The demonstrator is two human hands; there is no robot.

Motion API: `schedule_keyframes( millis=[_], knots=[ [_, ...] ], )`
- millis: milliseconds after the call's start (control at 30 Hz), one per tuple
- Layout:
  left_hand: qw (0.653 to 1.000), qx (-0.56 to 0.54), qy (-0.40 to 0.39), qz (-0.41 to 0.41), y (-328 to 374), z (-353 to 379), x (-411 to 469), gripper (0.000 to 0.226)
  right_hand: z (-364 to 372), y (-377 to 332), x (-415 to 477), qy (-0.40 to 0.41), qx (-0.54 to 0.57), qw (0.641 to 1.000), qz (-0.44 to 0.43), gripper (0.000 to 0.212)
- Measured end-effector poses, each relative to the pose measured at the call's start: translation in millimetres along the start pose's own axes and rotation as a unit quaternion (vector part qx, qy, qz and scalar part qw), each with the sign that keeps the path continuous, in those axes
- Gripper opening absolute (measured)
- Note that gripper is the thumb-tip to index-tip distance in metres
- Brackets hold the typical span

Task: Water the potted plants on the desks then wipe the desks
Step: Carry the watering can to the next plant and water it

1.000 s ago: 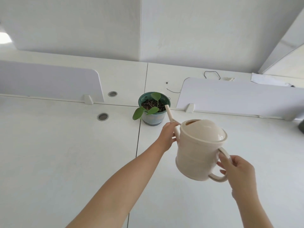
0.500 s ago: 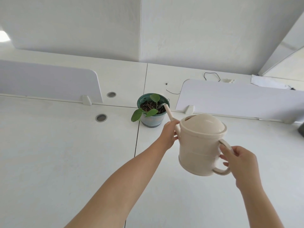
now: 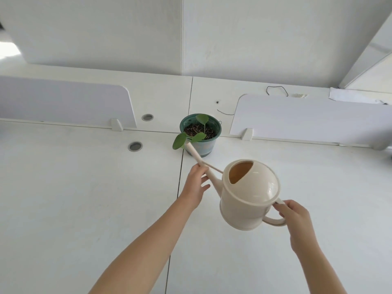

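A cream watering can hangs above the white desk, tilted with its long spout pointing up-left. The spout tip lies just in front of the green pot, near a low leaf. That pot holds dark soil and a small plant with three round leaves. My right hand grips the can's handle at its rear. My left hand holds the spout about midway, fingers loosely wrapped around it. No water stream is visible.
Two low white divider panels stand on either side of the pot. Two round cable grommets sit left of it. A thin black wire and scraps lie on the far desk, with a white wall behind.
The can has swung lower and tilted, showing its top opening. The spout tip moved left and down, from over the pot's right rim to its front left side.
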State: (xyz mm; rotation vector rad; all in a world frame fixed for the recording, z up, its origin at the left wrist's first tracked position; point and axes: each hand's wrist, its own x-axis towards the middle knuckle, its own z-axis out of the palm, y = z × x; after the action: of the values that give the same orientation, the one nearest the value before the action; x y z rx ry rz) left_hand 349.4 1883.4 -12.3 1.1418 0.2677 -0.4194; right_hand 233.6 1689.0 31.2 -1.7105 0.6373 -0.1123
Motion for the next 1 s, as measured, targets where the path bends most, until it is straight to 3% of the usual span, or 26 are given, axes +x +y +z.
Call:
schedule_keyframes(
  millis=[167, 333, 433, 600, 1000],
  knots=[
    [0.997, -0.036, 0.052, 0.038, 0.6, -41.0, -25.3, 0.011, 23.8, 9.4, -6.1, -0.088, -0.014, 0.996, 0.010, 0.010],
    [0.990, -0.061, 0.097, 0.086, 5.5, -79.5, -58.5, 0.014, 48.8, 24.6, -6.5, -0.174, -0.055, 0.983, 0.006, 0.012],
    [0.984, -0.066, 0.125, 0.105, 6.0, -101.0, -80.4, 0.015, 64.3, 31.0, -6.7, -0.216, -0.079, 0.973, 0.006, 0.028],
    [0.978, -0.052, 0.168, 0.114, -0.1, -126.2, -114.3, 0.019, 84.1, 41.0, -13.9, -0.281, -0.104, 0.954, -0.005, 0.022],
    [0.969, -0.047, 0.225, 0.086, -21.5, -146.5, -149.6, 0.029, 97.3, 63.6, -28.4, -0.321, -0.146, 0.936, -0.019, 0.019]
  ],
)
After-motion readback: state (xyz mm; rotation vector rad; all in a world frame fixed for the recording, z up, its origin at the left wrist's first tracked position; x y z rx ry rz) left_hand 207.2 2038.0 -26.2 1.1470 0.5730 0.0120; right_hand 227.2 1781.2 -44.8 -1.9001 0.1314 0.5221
